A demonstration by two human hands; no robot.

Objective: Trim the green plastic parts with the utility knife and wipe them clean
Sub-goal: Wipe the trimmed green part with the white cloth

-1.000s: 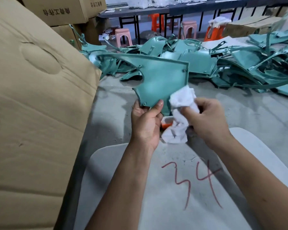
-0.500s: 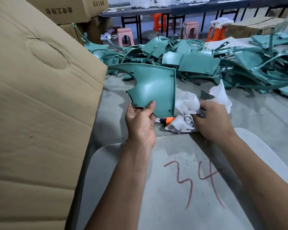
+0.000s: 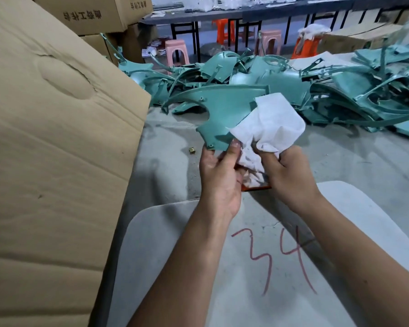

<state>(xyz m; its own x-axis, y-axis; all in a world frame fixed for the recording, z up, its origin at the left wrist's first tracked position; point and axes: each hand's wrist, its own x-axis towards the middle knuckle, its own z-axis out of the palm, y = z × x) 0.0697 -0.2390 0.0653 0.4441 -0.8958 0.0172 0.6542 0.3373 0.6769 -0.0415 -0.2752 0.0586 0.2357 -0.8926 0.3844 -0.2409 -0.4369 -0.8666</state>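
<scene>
A flat green plastic panel (image 3: 224, 109) with a curved cut-out is held up in front of me. My left hand (image 3: 222, 175) pinches its lower edge, thumb on the near face. My right hand (image 3: 291, 171) grips a crumpled white cloth (image 3: 272, 123), which lies spread over the panel's right lower part. An orange utility knife (image 3: 255, 188) shows only as a sliver between and under the two hands; which hand holds it cannot be told.
A big cardboard box (image 3: 52, 161) stands close on the left. A pile of green plastic parts (image 3: 340, 90) covers the floor ahead. A grey board marked 34 (image 3: 269, 256) lies under my forearms. Stools (image 3: 175, 51) and a table stand at the back.
The right hand has brought the cloth from beside the panel up onto its face. The panel has turned in the left hand and now shows more of its broad side.
</scene>
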